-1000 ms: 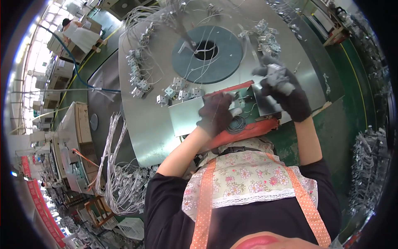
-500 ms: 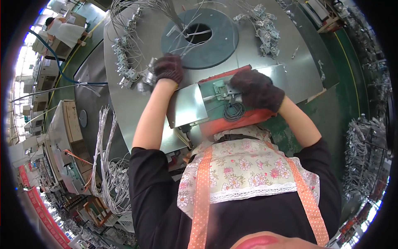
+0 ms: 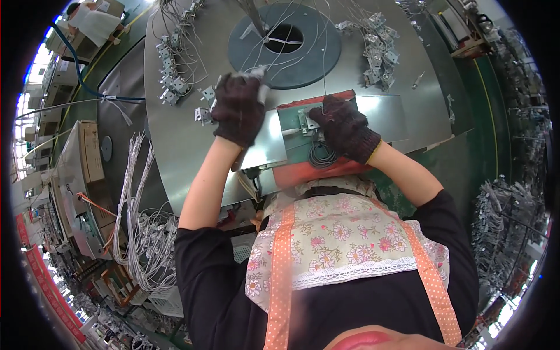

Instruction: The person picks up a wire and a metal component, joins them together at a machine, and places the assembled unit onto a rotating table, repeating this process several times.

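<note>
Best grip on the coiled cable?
I'd pinch the bundled lower loops of the coil, coming from the wearer's body side: that arc is exposed and faces the body, while the right hand crowds its upper right.

Worktable (image 3: 175,140): disc (image 3: 319,49) at far middle, left parts cluster (image 3: 172,73) to its left, right parts cluster (image 3: 379,52) to its right. Near edge: fixture (image 3: 306,121) between left plate (image 3: 265,146) and right plate (image 3: 385,119), cable coil (image 3: 322,155) on its near side; left hand (image 3: 238,108) beyond the left plate, right hand (image 3: 347,127) at the fixture's right. Past the table's left edge: wire bundle (image 3: 125,201).
</note>
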### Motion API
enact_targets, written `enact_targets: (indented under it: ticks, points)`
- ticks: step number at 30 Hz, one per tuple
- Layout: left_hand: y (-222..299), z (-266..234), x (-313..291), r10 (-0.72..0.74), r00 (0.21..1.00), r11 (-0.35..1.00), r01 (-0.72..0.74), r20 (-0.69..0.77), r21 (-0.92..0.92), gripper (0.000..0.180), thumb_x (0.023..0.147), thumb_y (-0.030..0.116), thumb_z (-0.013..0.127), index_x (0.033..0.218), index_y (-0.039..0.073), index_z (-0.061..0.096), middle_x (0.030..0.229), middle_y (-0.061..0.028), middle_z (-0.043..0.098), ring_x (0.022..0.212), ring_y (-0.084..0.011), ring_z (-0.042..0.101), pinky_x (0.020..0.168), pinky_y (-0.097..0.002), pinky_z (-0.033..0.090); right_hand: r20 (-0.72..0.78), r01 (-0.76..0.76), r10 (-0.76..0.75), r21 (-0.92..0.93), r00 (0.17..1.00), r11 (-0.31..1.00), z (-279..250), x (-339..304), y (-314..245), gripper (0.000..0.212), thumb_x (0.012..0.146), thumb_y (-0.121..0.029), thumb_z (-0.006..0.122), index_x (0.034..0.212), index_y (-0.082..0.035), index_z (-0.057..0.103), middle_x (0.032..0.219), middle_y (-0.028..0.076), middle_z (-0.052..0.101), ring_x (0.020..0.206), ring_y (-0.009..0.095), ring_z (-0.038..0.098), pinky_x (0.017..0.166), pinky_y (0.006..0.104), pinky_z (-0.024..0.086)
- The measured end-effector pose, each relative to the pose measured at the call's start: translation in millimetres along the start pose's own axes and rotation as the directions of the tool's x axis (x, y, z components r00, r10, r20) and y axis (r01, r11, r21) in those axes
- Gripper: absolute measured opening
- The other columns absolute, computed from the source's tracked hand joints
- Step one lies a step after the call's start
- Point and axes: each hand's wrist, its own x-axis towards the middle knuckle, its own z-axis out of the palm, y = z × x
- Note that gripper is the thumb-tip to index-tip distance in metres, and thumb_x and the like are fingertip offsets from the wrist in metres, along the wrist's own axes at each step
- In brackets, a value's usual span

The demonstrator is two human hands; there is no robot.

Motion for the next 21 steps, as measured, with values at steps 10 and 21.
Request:
enact_targets:
  ticks: [10, 21]
  points:
    - [91.1, 9.3, -17.8, 0.336, 0.75, 0.941, -0.252, 0.57, -0.224, 0.036, 0.084, 0.022, 0.065, 0.116, 0.005, 0.068, 0.105, -0.0164, 0.071, 0.105, -0.0321, 0.067, 0.106, -0.047, 0.044, -0.145, 0.013, 0.015, 0.196, 0.989, 0.98, 27.0, -19.5, -1.6, 0.08, 0.072, -0.022, 0.075, 0.142, 0.002, 0.046, 0.102, 0.024, 0.062, 0.094, 0.041, 0.061, 0.081, 0.0525, 0.05]
    - [98.0, 33.4, -36.7, 0.125, 0.871, 0.992, -0.101, 0.474, -0.076, 0.055, 0.091, 0.041, 0.066, 0.129, 0.001, 0.063, 0.125, -0.0217, 0.068, 0.122, -0.0378, 0.062, 0.113, -0.0517, 0.038, -0.331, 0.201, -0.24, -0.149, 0.913, 0.968, -41.8, -58.0, 105.1, 0.021, 0.089, -0.006, 0.057, 0.109, -0.001, 0.064, 0.098, 0.015, 0.064, 0.099, 0.034, 0.062, 0.083, 0.0443, 0.053]
